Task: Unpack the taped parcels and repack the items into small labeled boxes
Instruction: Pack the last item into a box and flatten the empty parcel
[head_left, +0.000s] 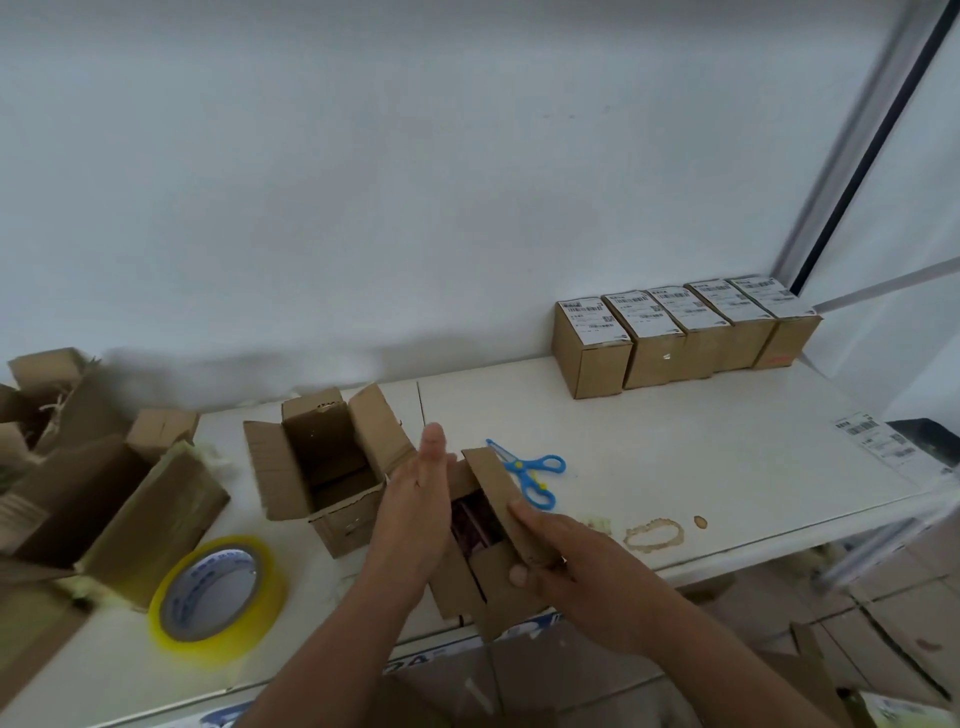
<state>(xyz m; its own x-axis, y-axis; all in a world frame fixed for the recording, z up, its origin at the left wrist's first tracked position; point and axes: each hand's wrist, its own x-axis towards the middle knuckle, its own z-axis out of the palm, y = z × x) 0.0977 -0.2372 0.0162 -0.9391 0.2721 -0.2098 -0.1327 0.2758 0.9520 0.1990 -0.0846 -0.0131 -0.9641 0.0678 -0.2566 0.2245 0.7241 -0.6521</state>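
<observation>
Head view — down over table (675, 457)

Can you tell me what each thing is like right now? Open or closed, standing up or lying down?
Small box between the hands: flaps open, something dark inside.
Left hand: flat against that box.
Right hand: gripping a flap.
Empty box: upright, flaps open.
Five labeled boxes: closed, in a row.
Scissors: lying closed.
Tape roll: lying flat.
Big parcel: opened.
</observation>
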